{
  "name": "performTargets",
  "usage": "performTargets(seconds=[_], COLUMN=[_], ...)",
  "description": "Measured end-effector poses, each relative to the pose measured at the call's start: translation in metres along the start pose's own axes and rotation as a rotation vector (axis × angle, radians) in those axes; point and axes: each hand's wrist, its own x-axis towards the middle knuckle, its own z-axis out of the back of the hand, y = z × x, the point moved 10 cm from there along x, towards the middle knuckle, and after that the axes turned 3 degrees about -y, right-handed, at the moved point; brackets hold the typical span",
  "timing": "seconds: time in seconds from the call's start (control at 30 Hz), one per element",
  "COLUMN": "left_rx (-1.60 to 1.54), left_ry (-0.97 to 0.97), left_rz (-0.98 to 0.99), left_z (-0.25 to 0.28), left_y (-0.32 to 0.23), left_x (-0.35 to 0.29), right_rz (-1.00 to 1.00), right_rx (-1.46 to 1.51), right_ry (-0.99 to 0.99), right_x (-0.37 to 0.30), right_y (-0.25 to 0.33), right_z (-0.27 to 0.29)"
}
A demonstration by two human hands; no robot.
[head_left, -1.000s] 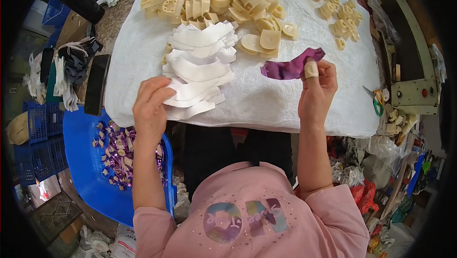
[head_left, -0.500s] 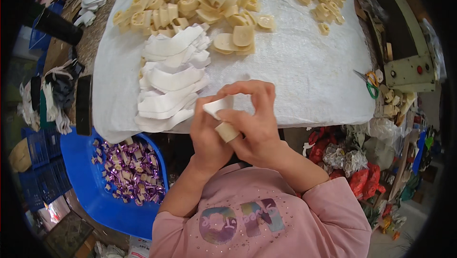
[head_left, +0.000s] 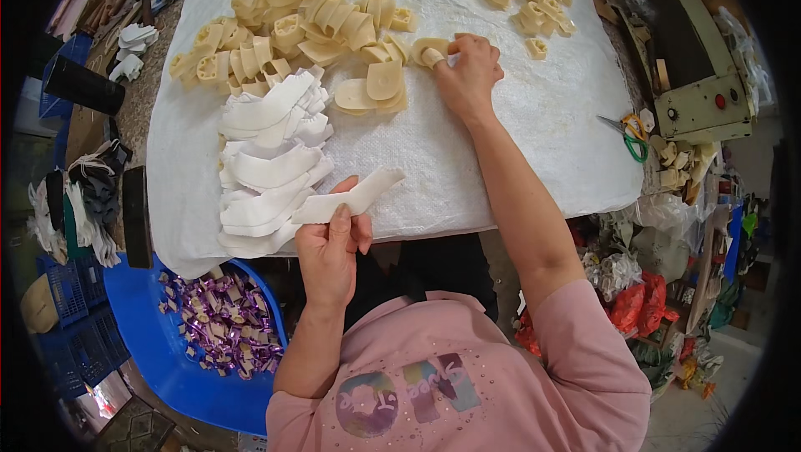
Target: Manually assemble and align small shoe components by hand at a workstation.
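Hands have parted: right hand (head_left: 467,76) now grasps a stiff heel (head_left: 430,53); left hand (head_left: 329,243) pinches a light, floppy strip (head_left: 350,197) by its end, beside the heel pile (head_left: 292,22).

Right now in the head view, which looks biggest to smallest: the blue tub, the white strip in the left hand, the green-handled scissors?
1. Blue tub, clearly largest, though partly hidden under the table edge.
2. White strip held in the left hand.
3. Green-handled scissors, smallest; they lie farther from the camera, so the gap to the strip is unsure.
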Motion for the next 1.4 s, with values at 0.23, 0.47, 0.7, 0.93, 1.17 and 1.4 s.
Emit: performTargets(seconds=[0.23,0.47,0.7,0.93,1.17,1.4], left_rx=[-0.078,-0.085,-0.046,-0.199,-0.125,-0.058], left_ry=[-0.074,-0.029,-0.119,-0.059,-0.002,-0.025], left_rz=[0.038,-0.011,-0.119,-0.139,-0.151,-0.206], left_z=[0.000,0.001,0.012,-0.010,-0.014,-0.014], left_y=[-0.005,-0.013,-0.022,-0.035,-0.041,-0.043], left_x=[-0.001,-0.006,-0.017,-0.030,-0.036,-0.039], right_rz=[-0.020,0.421,0.098,0.418,0.606,0.631], right_rx=[0.695,0.421,1.164,1.220,1.159,1.091], right_ry=[0.162,0.137,0.226,0.084,-0.017,-0.018], right_x=[-0.044,-0.095,-0.113,-0.146,-0.154,-0.153], right_y=[0.010,0.039,0.055,0.102,0.110,0.111], right_z=[0.034,0.055,0.091,0.112,0.119,0.120])
